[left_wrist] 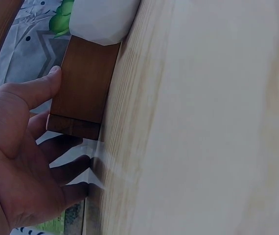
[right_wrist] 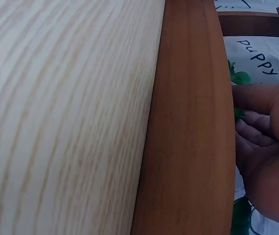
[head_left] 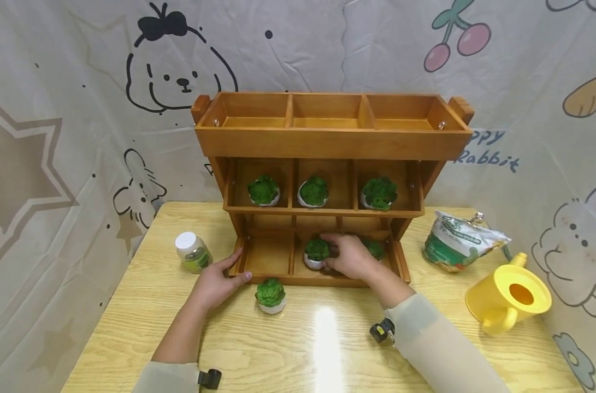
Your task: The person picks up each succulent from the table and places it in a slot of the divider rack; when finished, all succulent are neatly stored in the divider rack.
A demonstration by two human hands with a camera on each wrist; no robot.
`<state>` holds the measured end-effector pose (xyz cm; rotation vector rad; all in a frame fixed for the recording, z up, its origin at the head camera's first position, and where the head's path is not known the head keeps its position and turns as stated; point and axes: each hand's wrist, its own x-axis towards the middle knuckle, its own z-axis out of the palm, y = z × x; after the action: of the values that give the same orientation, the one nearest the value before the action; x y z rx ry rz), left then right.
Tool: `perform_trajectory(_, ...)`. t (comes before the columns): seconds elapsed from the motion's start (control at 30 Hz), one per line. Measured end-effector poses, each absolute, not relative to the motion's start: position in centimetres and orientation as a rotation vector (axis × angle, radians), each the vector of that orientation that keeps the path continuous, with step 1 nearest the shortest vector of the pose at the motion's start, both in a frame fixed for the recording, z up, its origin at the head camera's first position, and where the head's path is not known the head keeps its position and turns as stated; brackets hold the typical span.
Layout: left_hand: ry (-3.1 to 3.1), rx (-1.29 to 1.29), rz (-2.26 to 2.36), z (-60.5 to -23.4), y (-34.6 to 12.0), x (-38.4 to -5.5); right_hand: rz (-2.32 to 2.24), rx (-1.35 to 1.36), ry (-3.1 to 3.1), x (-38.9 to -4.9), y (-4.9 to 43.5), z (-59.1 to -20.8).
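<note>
A brown wooden three-tier plant stand (head_left: pixel 334 144) is at the centre of the head view. In the middle compartment of its bottom tier, my right hand (head_left: pixel 352 256) holds a small potted plant (head_left: pixel 317 250) by its right side, green leaves over a white pot. The front board (right_wrist: pixel 188 117) hides most of that plant in the right wrist view. My left hand (head_left: pixel 216 284) grips the front left corner of the bottom tier, thumb on the front board and fingers round the end (left_wrist: pixel 83 93). Another potted plant (head_left: pixel 271 295) stands on the table before the stand.
Three potted plants (head_left: pixel 313 192) fill the middle tier; another (head_left: pixel 375 249) sits bottom right, partly behind my right hand. A white-lidded jar (head_left: pixel 193 252) stands left. On the right are a green and white bag (head_left: pixel 457 240) and a yellow watering can (head_left: pixel 506 297). Patterned cloth hangs behind.
</note>
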<state>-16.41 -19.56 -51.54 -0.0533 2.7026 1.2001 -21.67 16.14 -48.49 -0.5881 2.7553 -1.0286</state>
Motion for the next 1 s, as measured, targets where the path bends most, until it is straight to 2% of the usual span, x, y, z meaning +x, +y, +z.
perform_trajectory(1.0,2.704,-0.032,1.191,-51.6,-19.6,-16.4,-1.241,-0.618,2.662,-20.3,15.5,-46.5)
